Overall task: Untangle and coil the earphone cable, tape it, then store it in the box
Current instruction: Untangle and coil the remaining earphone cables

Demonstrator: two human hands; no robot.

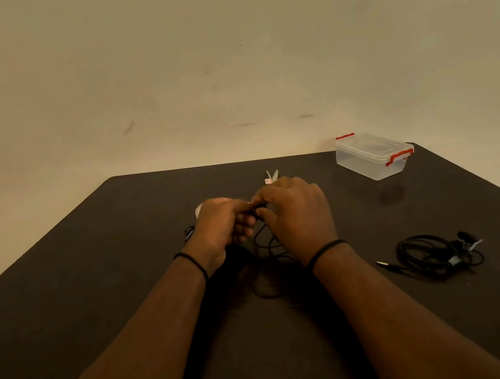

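Cable, black and thin, hangs in loose loops at the middle of the frame, its upper end pinched between my two hands and its lower loops trailing on the dark surface toward me. My left hand has its fingers curled round a bit of it, and my right hand pinches it just beside, fingertips nearly touching. I judge this to be the untangling or first coiling step; to do it well I would keep one hand as an anchor and let the other draw slack through in even loops, without tugging knots tighter. A white roll, probably the tape, peeks out behind the left hand, and scissors lie just beyond the right. Another bundle of dark cable lies at right centre, well apart. Upper right, near the far edge, the clear box with red clips sits shut. Open room lies left and below; the far edge is near the scissors.
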